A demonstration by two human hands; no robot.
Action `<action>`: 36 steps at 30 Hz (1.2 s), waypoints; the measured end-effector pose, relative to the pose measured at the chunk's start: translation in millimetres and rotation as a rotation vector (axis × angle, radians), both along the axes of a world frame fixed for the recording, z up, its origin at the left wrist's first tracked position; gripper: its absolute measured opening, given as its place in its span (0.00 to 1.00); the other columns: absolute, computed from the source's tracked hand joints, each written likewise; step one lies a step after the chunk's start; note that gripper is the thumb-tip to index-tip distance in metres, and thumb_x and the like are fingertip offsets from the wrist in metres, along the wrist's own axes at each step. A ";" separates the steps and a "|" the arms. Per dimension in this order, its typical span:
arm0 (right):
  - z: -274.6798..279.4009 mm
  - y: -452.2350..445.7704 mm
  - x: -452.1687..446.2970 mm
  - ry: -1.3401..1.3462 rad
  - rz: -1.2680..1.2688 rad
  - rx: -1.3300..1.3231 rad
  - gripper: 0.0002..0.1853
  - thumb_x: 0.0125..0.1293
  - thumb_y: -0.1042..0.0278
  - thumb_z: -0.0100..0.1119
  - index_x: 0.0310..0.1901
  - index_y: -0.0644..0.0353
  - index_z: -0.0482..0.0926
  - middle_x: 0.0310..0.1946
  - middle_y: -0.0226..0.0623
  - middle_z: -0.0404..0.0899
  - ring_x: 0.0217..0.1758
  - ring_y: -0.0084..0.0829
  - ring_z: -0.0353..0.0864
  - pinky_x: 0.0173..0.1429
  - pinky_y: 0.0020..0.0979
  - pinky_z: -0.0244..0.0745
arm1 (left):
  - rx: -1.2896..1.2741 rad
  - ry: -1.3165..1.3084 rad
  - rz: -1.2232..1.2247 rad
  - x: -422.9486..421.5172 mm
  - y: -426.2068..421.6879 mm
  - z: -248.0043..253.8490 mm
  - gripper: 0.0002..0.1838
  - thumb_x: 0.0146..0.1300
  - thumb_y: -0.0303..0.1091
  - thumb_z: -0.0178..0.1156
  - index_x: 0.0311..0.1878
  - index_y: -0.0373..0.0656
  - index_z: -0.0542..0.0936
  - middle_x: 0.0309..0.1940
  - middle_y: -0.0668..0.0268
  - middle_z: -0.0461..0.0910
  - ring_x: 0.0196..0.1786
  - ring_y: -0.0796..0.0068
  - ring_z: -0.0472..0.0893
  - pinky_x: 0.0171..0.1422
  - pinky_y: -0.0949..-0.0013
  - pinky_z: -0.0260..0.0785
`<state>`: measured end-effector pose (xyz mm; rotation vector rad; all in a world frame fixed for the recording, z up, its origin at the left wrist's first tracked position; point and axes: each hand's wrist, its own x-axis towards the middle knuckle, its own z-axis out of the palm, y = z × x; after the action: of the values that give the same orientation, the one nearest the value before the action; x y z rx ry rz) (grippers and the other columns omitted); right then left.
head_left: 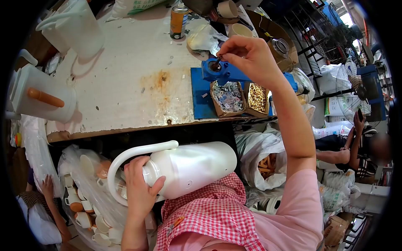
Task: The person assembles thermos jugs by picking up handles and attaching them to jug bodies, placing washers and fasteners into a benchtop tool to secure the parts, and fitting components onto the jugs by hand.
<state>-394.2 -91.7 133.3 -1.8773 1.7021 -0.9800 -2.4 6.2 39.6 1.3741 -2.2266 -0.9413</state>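
White jug (201,167) on its side against apron (209,209), hands well apart.
Gripping narrow end with left hand (140,184); pinching dark piece (218,60) with right hand (255,58) at blue tool (213,72), near metal bits (229,98). Looks like small-part handling; calls next for steady jug, fine fingertip control.

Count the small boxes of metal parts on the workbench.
2, both on the blue board: a box of silvery parts and, to its right, a box of brassy parts. The right arm may hide more.
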 end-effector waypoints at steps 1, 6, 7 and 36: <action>1.0 0.2 0.6 0.019 -0.005 0.030 0.06 0.65 0.82 0.63 0.43 0.68 0.84 0.37 0.31 0.86 0.43 0.19 0.85 0.50 0.22 0.80 | 0.002 0.000 0.001 0.4 0.0 0.0 0.34 0.53 0.41 0.71 0.61 0.39 0.73 0.55 0.53 0.74 0.59 0.48 0.69 0.67 0.51 0.62; 3.3 -1.2 1.0 0.036 -0.001 0.009 0.06 0.63 0.81 0.63 0.41 0.66 0.84 0.33 0.33 0.86 0.39 0.20 0.86 0.48 0.24 0.80 | 0.006 -0.003 0.004 1.0 -0.5 -0.1 0.34 0.54 0.46 0.71 0.61 0.38 0.73 0.56 0.53 0.74 0.60 0.48 0.69 0.67 0.51 0.62; 3.8 -1.1 1.6 0.063 -0.010 -0.017 0.06 0.61 0.79 0.64 0.40 0.65 0.84 0.31 0.34 0.87 0.36 0.22 0.86 0.46 0.25 0.80 | 0.008 -0.005 0.003 1.2 -0.8 0.1 0.34 0.54 0.46 0.71 0.61 0.38 0.73 0.56 0.53 0.74 0.60 0.48 0.69 0.67 0.51 0.62; -68.0 71.7 -30.6 -0.428 -0.014 0.353 0.06 0.69 0.70 0.60 0.36 0.64 0.80 0.23 0.36 0.82 0.22 0.25 0.79 0.29 0.26 0.74 | 0.085 -0.016 0.045 6.3 -0.8 7.9 0.38 0.61 0.50 0.68 0.66 0.35 0.69 0.60 0.50 0.71 0.64 0.48 0.70 0.64 0.50 0.70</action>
<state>-424.9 -20.0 65.3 -1.3221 1.5115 -0.9329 3.9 5.4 47.5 1.4681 -2.1804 -1.0237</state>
